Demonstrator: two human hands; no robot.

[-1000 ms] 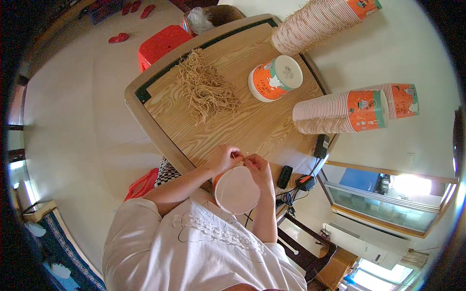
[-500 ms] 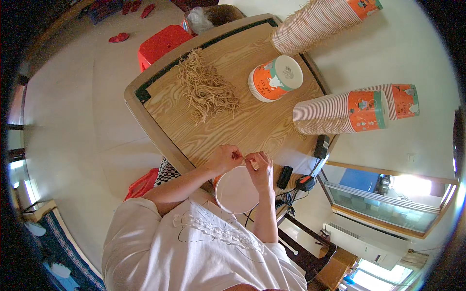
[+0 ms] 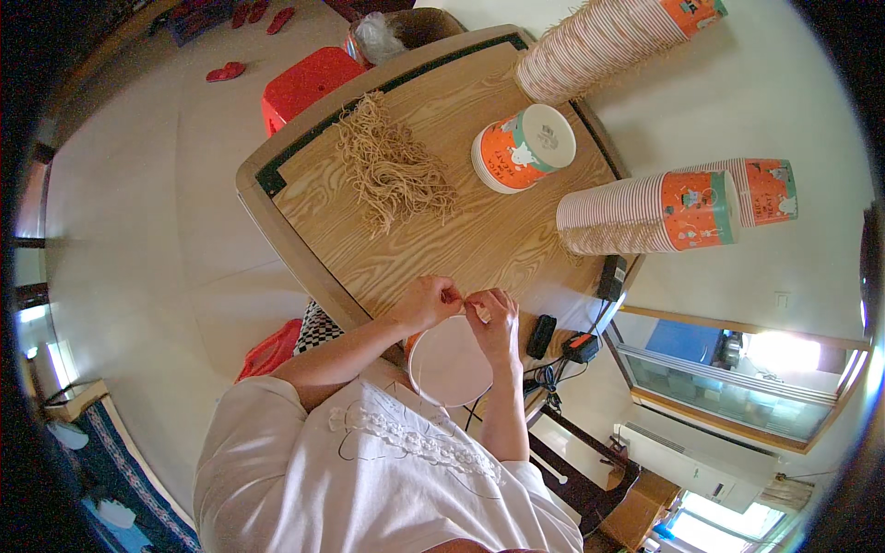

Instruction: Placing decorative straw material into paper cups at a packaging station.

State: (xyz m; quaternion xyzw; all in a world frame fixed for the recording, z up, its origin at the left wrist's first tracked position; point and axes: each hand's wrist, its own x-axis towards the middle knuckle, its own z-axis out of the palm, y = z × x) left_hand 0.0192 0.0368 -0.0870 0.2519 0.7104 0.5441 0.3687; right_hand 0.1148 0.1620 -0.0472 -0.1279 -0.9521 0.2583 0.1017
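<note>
Close in front of me a paper bucket lies tilted, its white round opening or base facing me and a sliver of orange side at its left. My left hand and my right hand meet at its far edge, fingertips pinched close together. Between them shows what looks like a short bit of tan cord, mostly covered by the fingers. Past my hands a loose heap of tan cords lies on the wooden table.
One orange-and-green paper bucket stands upside down beyond the heap. Nested bucket stacks with cord tufts, one far and one nearer, line the wall side. Black power adapters with cables sit at right. A red stool adjoins the table.
</note>
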